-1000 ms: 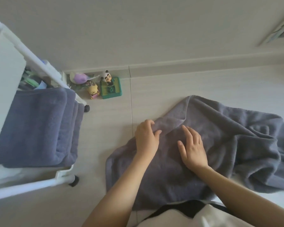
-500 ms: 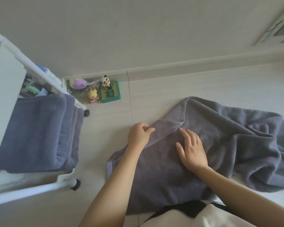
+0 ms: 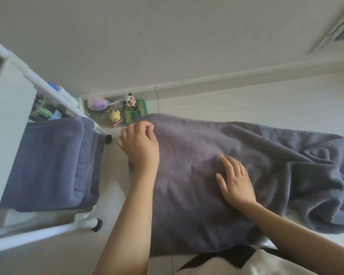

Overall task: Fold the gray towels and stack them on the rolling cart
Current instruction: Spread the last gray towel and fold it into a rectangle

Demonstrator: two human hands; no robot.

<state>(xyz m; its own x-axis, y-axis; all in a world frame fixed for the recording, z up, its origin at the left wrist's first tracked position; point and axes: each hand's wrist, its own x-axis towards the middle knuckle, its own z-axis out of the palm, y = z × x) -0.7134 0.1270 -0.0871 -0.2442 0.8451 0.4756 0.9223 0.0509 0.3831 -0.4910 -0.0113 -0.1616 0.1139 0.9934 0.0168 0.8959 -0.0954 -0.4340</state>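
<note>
A large soft gray terry towel [image 3: 216, 175] is spread on the pale floor [image 3: 266, 100], its far-left edge pinched by the left hand [image 3: 140, 144]. The right hand [image 3: 235, 182] is laid flat (fingers straight) on it. Folded gray towels [image 3: 52, 165] are stacked on the white rolling cart [image 3: 10, 120] just beside.
</note>
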